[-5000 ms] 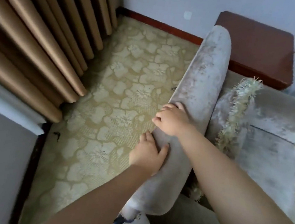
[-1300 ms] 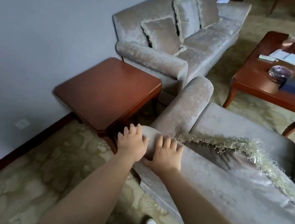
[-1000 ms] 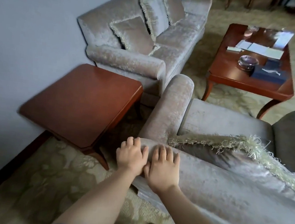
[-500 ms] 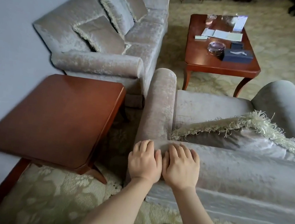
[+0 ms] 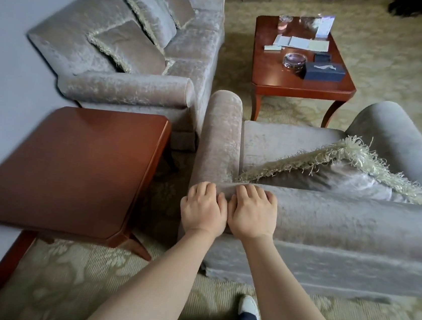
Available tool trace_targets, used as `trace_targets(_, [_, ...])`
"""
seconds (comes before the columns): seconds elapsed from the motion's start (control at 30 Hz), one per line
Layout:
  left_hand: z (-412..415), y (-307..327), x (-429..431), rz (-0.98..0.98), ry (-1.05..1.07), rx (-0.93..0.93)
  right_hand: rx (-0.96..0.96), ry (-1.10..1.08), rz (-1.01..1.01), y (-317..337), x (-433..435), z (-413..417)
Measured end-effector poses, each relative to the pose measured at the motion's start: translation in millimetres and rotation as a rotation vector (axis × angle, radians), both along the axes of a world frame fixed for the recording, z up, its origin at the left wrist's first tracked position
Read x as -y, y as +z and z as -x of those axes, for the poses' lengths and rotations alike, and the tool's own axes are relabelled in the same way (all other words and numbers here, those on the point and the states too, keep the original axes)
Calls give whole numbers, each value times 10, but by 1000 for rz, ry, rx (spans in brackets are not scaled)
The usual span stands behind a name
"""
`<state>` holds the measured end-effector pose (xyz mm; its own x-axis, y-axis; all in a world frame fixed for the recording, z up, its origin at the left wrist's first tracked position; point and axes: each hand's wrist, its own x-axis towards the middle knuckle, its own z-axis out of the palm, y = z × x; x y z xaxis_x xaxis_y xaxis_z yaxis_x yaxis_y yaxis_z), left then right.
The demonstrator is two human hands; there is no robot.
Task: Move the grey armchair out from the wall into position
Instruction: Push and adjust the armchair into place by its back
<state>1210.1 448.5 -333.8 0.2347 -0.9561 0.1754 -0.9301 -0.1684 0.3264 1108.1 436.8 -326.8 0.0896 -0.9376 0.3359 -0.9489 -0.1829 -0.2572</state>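
Note:
The grey armchair (image 5: pixel 341 227) stands in front of me, seen from behind its backrest, with rolled arms on both sides. A fringed cushion (image 5: pixel 340 172) leans on its seat. My left hand (image 5: pixel 203 207) and my right hand (image 5: pixel 252 213) lie side by side on the top of the backrest at its left corner, fingers curled over the edge. Carpet shows between the chair's back and me, and my foot (image 5: pixel 248 306) stands on it.
A red-brown side table (image 5: pixel 67 164) sits close to the armchair's left arm, by the grey wall (image 5: pixel 17 6). A grey sofa (image 5: pixel 127 53) with cushions lies beyond it. A coffee table (image 5: pixel 301 72) with papers, an ashtray and a dark box stands ahead of the armchair.
Five seconds ago my hands were on the chair's arm by the curtains. Since then they have moved to the backrest's corner, and the view has swung to face squarely over the backrest.

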Motion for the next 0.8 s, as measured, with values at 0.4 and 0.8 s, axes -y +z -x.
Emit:
trace_targets(0.4, [-73,-8,191,-1,-14,-21,-59,5,-18,-40,201,-38])
trace_targets(0.8, [-122,-68,34,149,-104,40,-3,-81,-9,-118,58,-104])
